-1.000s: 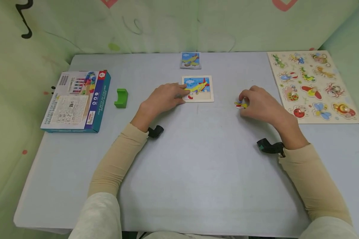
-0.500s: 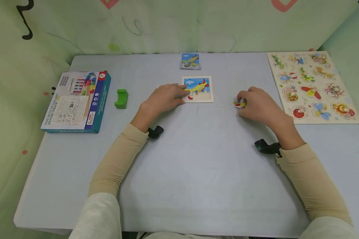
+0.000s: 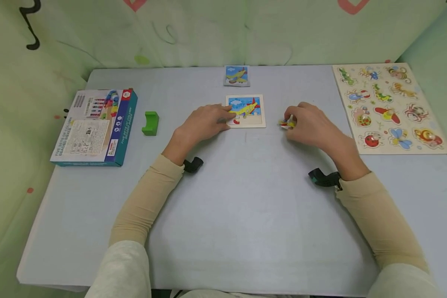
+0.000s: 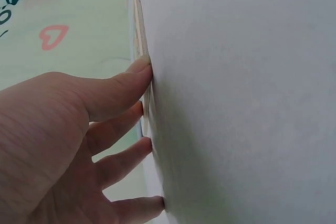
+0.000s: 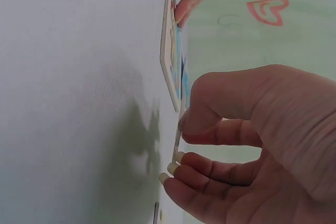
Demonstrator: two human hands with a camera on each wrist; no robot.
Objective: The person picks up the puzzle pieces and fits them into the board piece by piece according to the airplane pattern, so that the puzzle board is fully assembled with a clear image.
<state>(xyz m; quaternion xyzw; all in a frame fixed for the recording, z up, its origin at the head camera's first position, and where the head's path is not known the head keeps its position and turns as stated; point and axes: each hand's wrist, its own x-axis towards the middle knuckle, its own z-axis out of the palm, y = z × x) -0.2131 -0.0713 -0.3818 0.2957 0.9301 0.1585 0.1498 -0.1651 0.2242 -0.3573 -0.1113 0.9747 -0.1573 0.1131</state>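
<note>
A small wooden jigsaw puzzle board (image 3: 257, 121) with a yellow airplane picture lies at the back middle of the table; bare pale wood shows along its lower part. My left hand (image 3: 205, 121) rests at its left side, fingers extended. In the left wrist view the thumb and fingertips touch the board's edge (image 4: 140, 30). To the right of the board, my right hand (image 3: 308, 124) pinches a small colourful puzzle piece (image 3: 286, 123). The right wrist view shows this thin piece (image 5: 177, 142) edge-on between thumb and fingers, above its shadow, partly hidden by them.
Behind the board lies a small airplane picture card (image 3: 236, 76). A large wooden insect and animal puzzle (image 3: 387, 108) occupies the back right. On the left are a green block (image 3: 151, 123) with a curved notch and a flat toy box (image 3: 93, 127). A patterned cloth backdrop (image 3: 193, 33) borders the table.
My right hand has moved left with the puzzle piece, closer to the board. The left hand has stayed in place at the board's left side.
</note>
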